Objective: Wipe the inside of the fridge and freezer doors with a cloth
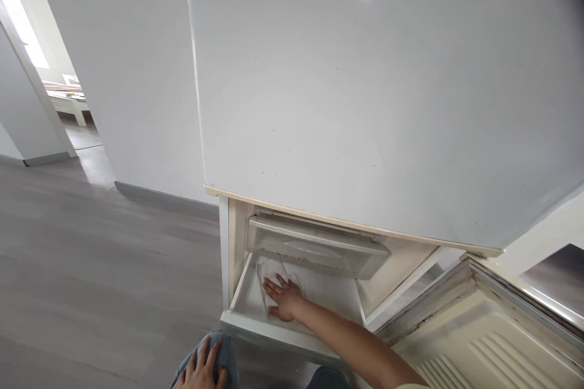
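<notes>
My right hand (283, 298) reaches into the open lower compartment of a white fridge and lies flat, fingers spread, on a white cloth (269, 273). The cloth rests on the floor of the bottom drawer (249, 301). My left hand (201, 371) rests with fingers apart on my knee in blue jeans (228, 352), at the bottom edge of the view. It holds nothing.
The closed upper fridge door (365, 91) fills the top right. A clear upper drawer (314, 246) sits above my right hand. The lower door (479, 334) hangs open at the right. Grey wood floor (91, 267) spreads left; a doorway (59, 103) opens far left.
</notes>
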`<state>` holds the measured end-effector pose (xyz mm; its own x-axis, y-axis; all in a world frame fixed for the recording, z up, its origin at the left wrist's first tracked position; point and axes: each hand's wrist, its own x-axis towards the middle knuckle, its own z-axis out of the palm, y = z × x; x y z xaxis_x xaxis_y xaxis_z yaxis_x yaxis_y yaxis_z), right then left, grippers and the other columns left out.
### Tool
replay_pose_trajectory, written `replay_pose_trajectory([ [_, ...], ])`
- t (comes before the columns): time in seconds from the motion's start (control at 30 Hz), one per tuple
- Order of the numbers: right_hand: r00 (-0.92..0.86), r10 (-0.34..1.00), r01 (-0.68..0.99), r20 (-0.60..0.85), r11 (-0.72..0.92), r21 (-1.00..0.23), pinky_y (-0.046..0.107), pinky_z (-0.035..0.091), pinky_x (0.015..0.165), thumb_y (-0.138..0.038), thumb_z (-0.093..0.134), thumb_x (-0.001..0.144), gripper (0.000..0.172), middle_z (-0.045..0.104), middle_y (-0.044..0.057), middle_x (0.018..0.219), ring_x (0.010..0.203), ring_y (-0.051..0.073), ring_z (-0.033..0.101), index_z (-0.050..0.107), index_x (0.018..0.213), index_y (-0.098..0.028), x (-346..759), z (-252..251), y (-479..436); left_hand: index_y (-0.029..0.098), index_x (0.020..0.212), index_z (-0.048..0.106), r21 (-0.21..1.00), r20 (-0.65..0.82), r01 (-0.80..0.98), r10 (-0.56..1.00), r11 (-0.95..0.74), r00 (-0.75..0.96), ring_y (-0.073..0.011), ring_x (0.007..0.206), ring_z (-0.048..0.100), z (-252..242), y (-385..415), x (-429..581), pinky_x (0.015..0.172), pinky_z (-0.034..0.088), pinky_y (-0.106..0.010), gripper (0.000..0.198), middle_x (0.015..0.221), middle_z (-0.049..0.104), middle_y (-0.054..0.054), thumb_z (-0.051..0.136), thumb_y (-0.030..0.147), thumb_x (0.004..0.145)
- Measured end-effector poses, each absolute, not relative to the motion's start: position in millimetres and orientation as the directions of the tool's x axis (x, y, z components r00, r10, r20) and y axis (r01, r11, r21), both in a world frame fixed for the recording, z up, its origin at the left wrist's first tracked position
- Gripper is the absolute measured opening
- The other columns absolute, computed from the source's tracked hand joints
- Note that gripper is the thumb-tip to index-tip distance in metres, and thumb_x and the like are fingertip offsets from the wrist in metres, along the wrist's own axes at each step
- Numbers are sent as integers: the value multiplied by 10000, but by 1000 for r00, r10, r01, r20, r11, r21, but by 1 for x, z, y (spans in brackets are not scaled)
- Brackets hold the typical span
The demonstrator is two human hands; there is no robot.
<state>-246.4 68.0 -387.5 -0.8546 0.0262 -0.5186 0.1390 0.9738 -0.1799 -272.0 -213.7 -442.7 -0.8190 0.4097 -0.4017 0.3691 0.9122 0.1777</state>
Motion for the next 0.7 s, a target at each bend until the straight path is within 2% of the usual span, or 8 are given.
replay_pose_trajectory([
  [0.1, -823, 71, 180, -564, 974, -140, 590, 111, 1171, -535, 351, 912, 768, -96, -75, 1604, 1482, 271, -117, -20, 1542, -300, -272, -383, 58, 278, 1438, 349, 184, -394, 371, 414, 910, -820, -336, 1461, 283, -447, -211, -271, 1148, 329, -520, 618, 1612, 271, -25, 295, 403, 835],
  [0.2, -824, 92, 215, -559, 964, -159, 595, 127, 1169, -473, 332, 942, 714, -95, -81, 1607, 1483, 284, -98, -23, 1540, -311, -290, -376, 52, 270, 1436, 354, 178, -381, 376, 415, 910, -826, -344, 1463, 276, -447, -210, -269, 1152, 321, -519, 622, 1611, 274, -32, 312, 396, 829],
  [0.33, -846, 43, 230, -531, 929, -291, 554, 159, 1178, -393, 325, 967, 632, 14, -72, 1621, 1489, 290, -14, 82, 1545, -315, -291, -361, 46, 275, 1440, 345, 187, -386, 359, 405, 914, -829, -348, 1461, 278, -441, -211, -266, 1148, 329, -520, 617, 1613, 268, -27, 295, 409, 840],
  [0.43, -848, -14, 236, -530, 885, -401, 475, 157, 1198, -372, 324, 976, 582, 144, -23, 1615, 1490, 260, 68, 208, 1536, -265, -280, -350, 35, 271, 1434, 357, 170, -365, 367, 404, 915, -839, -342, 1454, 294, -437, -212, -264, 1143, 339, -507, 607, 1611, 275, -26, 289, 401, 845],
  [0.5, -835, -18, 267, -550, 861, -433, 436, 210, 1186, -391, 354, 967, 586, 251, 53, 1588, 1472, 262, 177, 282, 1518, -201, -276, -345, 26, 261, 1433, 360, 150, -337, 377, 406, 914, -849, -333, 1452, 301, -434, -212, -263, 1148, 333, -498, 604, 1607, 285, -32, 295, 374, 844],
  [0.6, -795, 16, 363, -606, 813, -455, 430, 361, 1106, -488, 395, 935, 612, 452, 154, 1468, 1345, 314, 432, 469, 1413, -113, -273, -340, 12, 252, 1436, 354, 139, -333, 378, 402, 916, -853, -339, 1455, 292, -432, -211, -262, 1155, 320, -501, 605, 1608, 283, -42, 298, 366, 845],
  [0.7, -770, 24, 462, -637, 710, -532, 388, 488, 978, -529, 433, 905, 541, 622, 106, 1293, 1159, 275, 602, 635, 1230, -147, -270, -339, 4, 247, 1437, 352, 144, -335, 373, 400, 917, -853, -343, 1456, 288, -433, -212, -262, 1154, 320, -501, 604, 1609, 276, -50, 292, 376, 850],
])
